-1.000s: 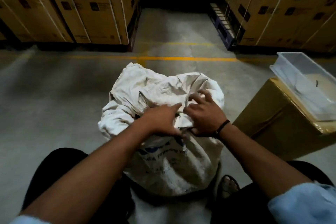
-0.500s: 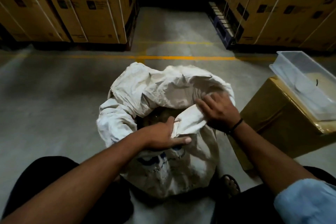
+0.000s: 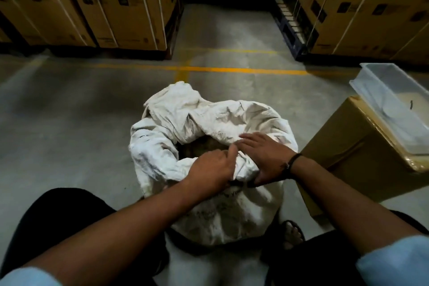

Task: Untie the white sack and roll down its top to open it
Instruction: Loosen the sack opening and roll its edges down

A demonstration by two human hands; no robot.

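The white sack [image 3: 216, 213] stands upright on the concrete floor between my knees. Its mouth gapes, and dark brownish contents [image 3: 204, 146] show through the gap. The top cloth lies bunched in a thick crumpled rim [image 3: 153, 151] around the left and far side. My left hand [image 3: 212, 170] grips the near edge of the rim, its fingers curled into the cloth. My right hand [image 3: 264, 158] lies over the near right part of the rim, thumb under a fold, fingers stretched across it.
A brown cardboard box [image 3: 352, 160] stands close to the right of the sack, with a clear plastic tray [image 3: 394, 104] on top. Stacked cartons [image 3: 92, 7] line the back left and back right. A yellow line [image 3: 209, 69] crosses the floor. My sandalled foot [image 3: 292, 232] shows.
My right hand came back from the far right rim to the near edge, beside my left hand. The near rim has been folded lower, hiding the blue print on the sack's front.
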